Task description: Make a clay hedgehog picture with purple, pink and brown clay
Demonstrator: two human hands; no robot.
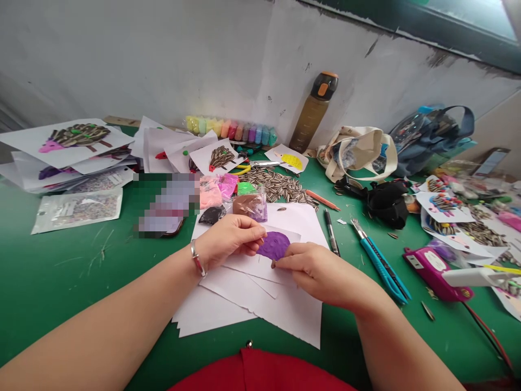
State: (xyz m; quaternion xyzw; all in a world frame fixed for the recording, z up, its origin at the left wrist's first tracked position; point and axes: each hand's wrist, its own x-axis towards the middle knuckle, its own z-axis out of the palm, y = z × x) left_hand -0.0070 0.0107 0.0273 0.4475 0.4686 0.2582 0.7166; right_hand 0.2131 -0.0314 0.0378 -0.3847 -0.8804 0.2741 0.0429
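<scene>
A flat purple clay shape [277,245] with a dimpled surface lies on a small sheet of white paper [293,235] between my hands. My left hand [238,236], with a silver bracelet at the wrist, is closed in a pinch at the shape's left end. Whatever those fingertips hold, if anything, is hidden. My right hand [311,267] pinches a small brown piece of clay [273,264] at the purple shape's lower edge. More white sheets [280,307] lie under both hands. Just behind are a brown clay packet [248,206] and a black one [212,215].
Sunflower seeds [277,185] are heaped behind the paper. A pen [331,232], a blue utility knife [380,263] and a magenta glue gun [439,274] lie rightward. Finished hedgehog pictures [81,138] are stacked left, near a phone [166,209]. A bottle [313,114] leans against the wall.
</scene>
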